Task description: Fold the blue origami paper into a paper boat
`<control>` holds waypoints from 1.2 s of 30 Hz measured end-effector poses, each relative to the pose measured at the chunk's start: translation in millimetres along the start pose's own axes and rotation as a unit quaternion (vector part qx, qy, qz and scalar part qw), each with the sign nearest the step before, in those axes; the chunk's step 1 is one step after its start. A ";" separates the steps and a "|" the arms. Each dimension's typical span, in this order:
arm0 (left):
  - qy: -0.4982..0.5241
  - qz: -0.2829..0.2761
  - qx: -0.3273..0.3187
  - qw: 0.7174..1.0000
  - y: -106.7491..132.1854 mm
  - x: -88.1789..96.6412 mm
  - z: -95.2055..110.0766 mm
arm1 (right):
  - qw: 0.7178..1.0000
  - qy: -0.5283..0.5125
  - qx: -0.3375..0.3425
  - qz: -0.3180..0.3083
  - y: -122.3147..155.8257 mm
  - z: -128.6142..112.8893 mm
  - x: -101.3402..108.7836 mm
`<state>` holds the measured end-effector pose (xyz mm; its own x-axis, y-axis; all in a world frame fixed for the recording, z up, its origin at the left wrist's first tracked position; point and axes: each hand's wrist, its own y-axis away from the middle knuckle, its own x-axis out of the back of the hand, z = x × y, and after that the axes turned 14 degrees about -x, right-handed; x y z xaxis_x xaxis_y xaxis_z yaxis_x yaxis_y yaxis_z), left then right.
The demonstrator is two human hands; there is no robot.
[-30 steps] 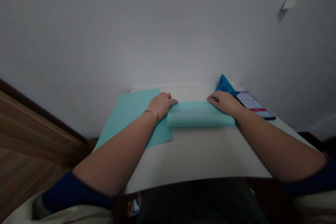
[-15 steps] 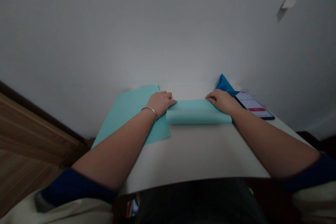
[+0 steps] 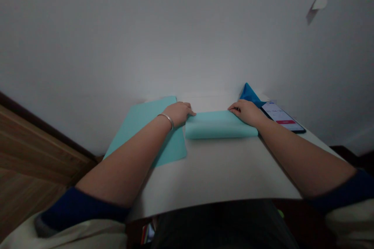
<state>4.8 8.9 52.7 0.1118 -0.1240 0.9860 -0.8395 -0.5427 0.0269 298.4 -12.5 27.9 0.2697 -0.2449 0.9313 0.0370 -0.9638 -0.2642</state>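
Note:
A light teal sheet of paper (image 3: 219, 125) lies folded over on the white table (image 3: 222, 171), its rounded fold facing me. My left hand (image 3: 178, 112) rests on its far left corner, fingers together and pressing down. My right hand (image 3: 247, 111) presses the far right corner the same way. A silver bangle (image 3: 166, 119) circles my left wrist.
A flat stack of teal sheets (image 3: 146, 128) lies at the left, partly under my left forearm. A dark blue folded paper piece (image 3: 249, 94) stands behind my right hand. A phone (image 3: 282, 117) with a lit screen lies at the right. A white wall rises close behind.
The folded sheet and both hands have shifted slightly away from me; the hands keep their places on its far corners.

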 end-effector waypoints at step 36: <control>-0.040 0.032 0.074 0.996 3.0 7.0 58.3 | 0.996 0.060 0.026 -0.062 -16.2 -14.7 2.2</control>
<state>34.0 -41.9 50.1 0.1065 -0.2247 0.9686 -0.7589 -0.6477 -0.0668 284.3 1.0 38.0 0.1441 -0.1390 0.9798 0.1135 -0.9812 -0.1558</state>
